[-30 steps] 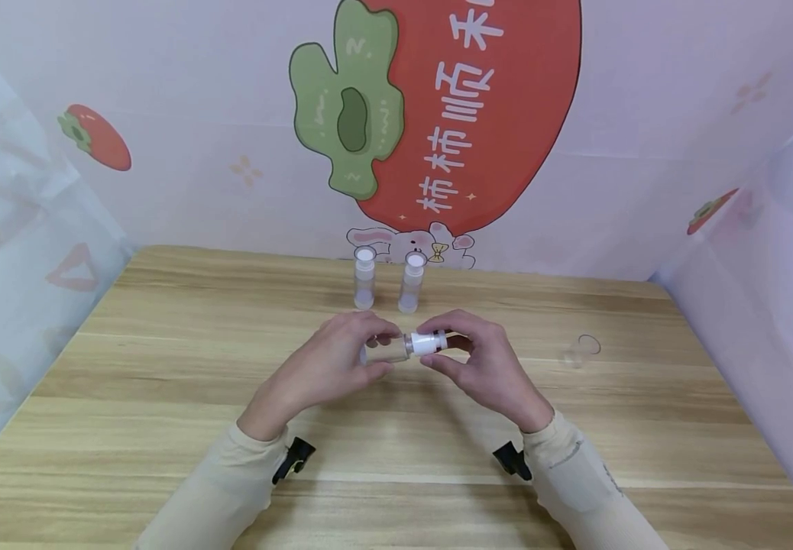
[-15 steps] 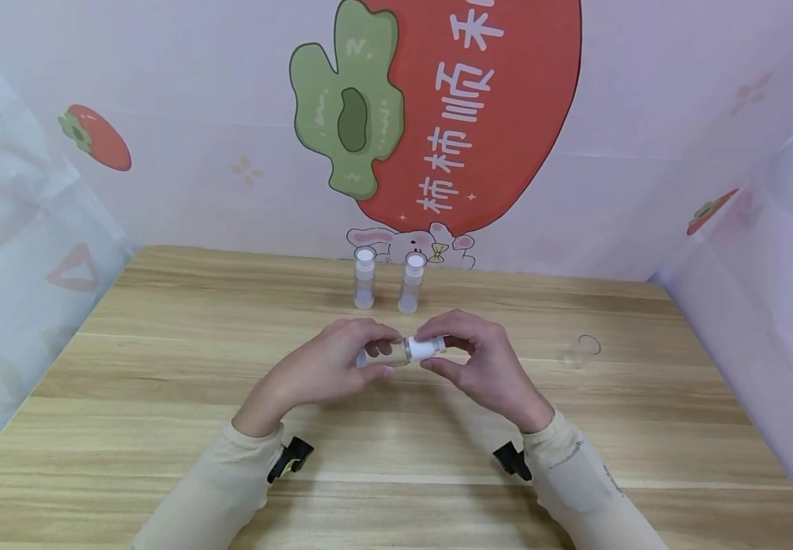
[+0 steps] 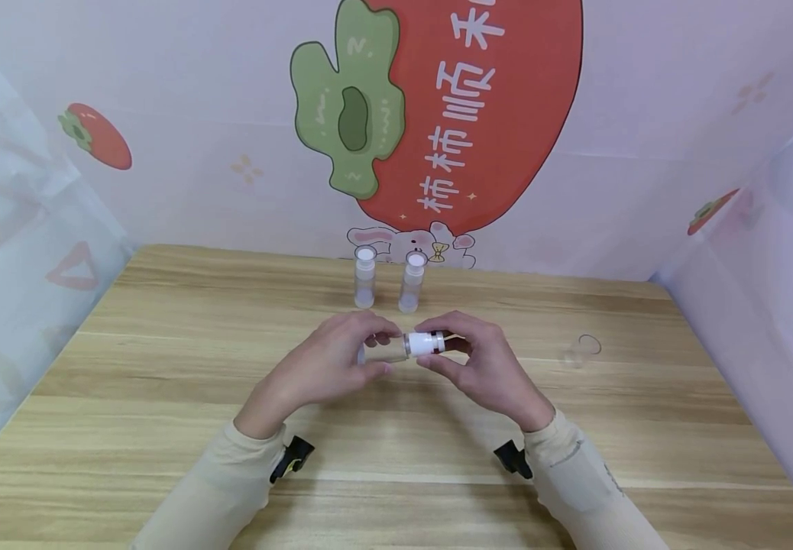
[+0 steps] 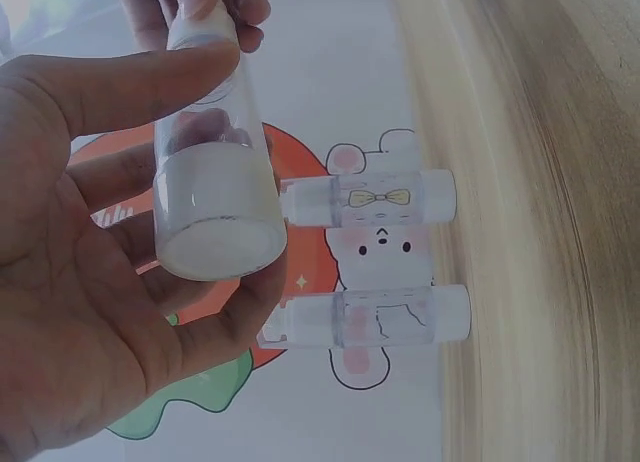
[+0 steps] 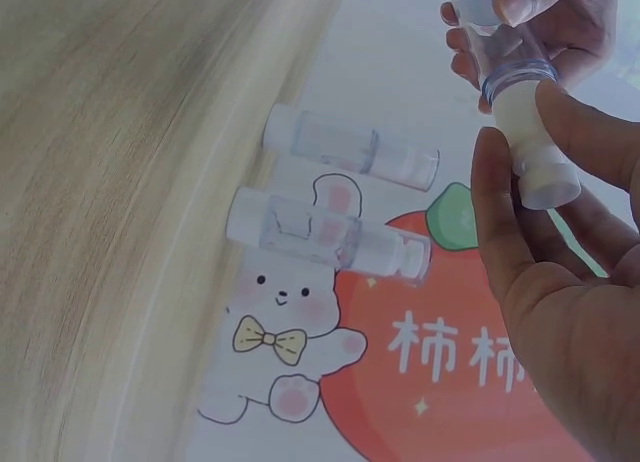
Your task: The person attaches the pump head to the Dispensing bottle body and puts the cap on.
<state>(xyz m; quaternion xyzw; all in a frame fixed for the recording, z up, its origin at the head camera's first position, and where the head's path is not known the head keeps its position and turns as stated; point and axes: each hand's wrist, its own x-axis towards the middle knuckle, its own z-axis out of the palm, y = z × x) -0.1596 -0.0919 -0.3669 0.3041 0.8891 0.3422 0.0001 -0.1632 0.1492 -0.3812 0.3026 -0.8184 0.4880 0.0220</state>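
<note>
My left hand (image 3: 331, 365) holds the clear body of a pump bottle (image 4: 218, 212), fingers curled round it, over the middle of the table. The bottle lies nearly level, its white base toward the left palm. My right hand (image 3: 489, 367) pinches the white pump head (image 5: 525, 132) at the other end between thumb and fingers. In the left wrist view, the left thumb crosses the upper part of the body. A transparent cap (image 3: 584, 349) rests on the table to the right, apart from both hands.
Two similar clear bottles with white tops, a left one (image 3: 365, 279) and a right one (image 3: 412, 284), stand upright beyond the hands. Behind the wooden table (image 3: 183, 344) rises a printed backdrop (image 3: 197, 191), with white sheeting at both sides.
The left hand dips slightly, then rises again with the bottle. The right fingers shift a little on the white pump head, and its angle changes slightly. The standing bottles and the cap stay put.
</note>
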